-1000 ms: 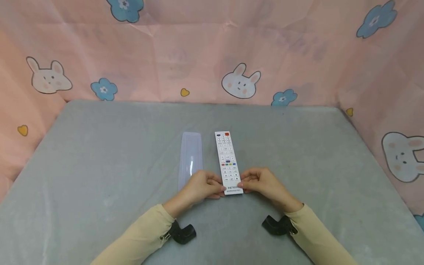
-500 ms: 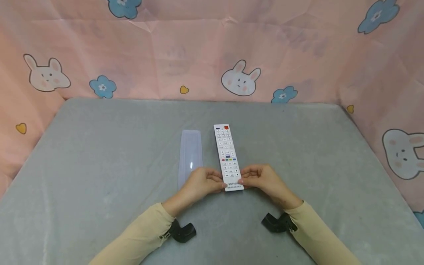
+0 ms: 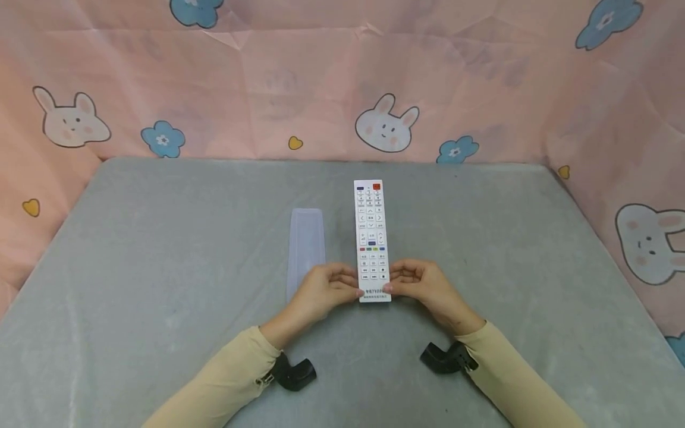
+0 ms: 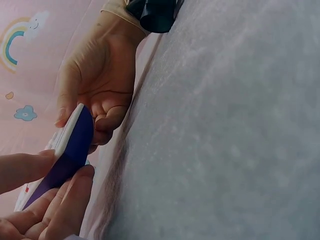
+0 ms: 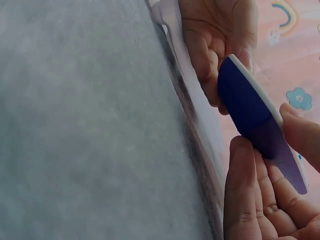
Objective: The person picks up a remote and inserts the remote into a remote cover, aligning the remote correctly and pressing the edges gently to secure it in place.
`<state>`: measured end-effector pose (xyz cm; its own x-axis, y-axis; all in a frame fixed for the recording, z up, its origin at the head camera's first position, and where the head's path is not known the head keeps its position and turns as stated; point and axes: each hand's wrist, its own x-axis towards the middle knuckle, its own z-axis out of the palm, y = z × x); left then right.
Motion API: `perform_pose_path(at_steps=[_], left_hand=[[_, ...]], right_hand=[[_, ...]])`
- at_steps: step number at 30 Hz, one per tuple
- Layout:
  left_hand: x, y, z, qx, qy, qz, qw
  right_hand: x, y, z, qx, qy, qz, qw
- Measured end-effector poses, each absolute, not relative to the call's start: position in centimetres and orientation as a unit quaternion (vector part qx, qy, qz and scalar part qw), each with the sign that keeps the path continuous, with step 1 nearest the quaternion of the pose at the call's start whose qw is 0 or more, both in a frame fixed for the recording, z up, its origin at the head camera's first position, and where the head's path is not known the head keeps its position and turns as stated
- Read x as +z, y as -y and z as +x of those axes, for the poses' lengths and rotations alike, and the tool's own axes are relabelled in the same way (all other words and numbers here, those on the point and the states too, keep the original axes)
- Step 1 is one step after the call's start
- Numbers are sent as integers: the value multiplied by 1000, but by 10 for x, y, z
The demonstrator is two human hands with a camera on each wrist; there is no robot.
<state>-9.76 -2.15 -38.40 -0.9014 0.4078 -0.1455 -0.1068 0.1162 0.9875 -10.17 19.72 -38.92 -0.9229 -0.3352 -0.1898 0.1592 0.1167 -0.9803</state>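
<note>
- Long white plastic remote w/ coloured buttons (image 3: 371, 238): near end pinched by left hand (image 3: 321, 292) & right hand (image 3: 423, 286), lifted off grey felt table (image 3: 160, 267); far end now higher vs 1 s ago
- Clear silicone sleeve (image 3: 306, 244) flat just left, untouched

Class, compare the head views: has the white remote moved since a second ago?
Yes. The white remote now reaches farther toward the pink backdrop, its top end well past the top of the clear cover beside it.
</note>
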Motion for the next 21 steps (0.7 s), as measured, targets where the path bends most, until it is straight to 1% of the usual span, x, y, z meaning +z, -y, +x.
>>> perform_pose_path(at_steps=[11,21], left_hand=[[-381,20,-96,657,-723,99,189],[-374,21,-98,658,-724,99,183]], right_hand=[[-392,-198,-101,-696,-695,-69,168],[-390,-197,-101,-706,-685,-69,165]])
